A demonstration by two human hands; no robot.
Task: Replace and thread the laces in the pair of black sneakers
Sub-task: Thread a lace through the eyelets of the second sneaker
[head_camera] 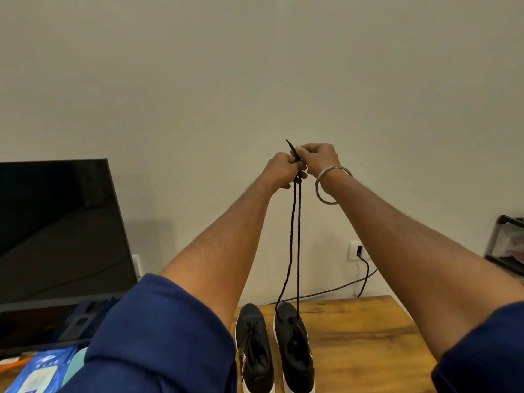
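Two black sneakers with white soles stand side by side on the wooden table. The left sneaker (pixel 253 347) is laced. The right sneaker (pixel 295 344) has a black lace (pixel 295 239) through its front eyelets only. Both strands of that lace run straight up to my raised hands. My left hand (pixel 282 171) and my right hand (pixel 317 158) pinch the two lace ends together high above the shoe. One lace tip sticks out above my fingers. A metal bangle (pixel 330 184) hangs on my right wrist.
The wooden table (pixel 368 330) stands against a plain wall. A dark monitor (pixel 56 228) is at the left, with a blue box (pixel 39 370) below it. A wall socket (pixel 357 251) with a plugged cable is behind the table. A shelf edge (pixel 507 245) shows at far right.
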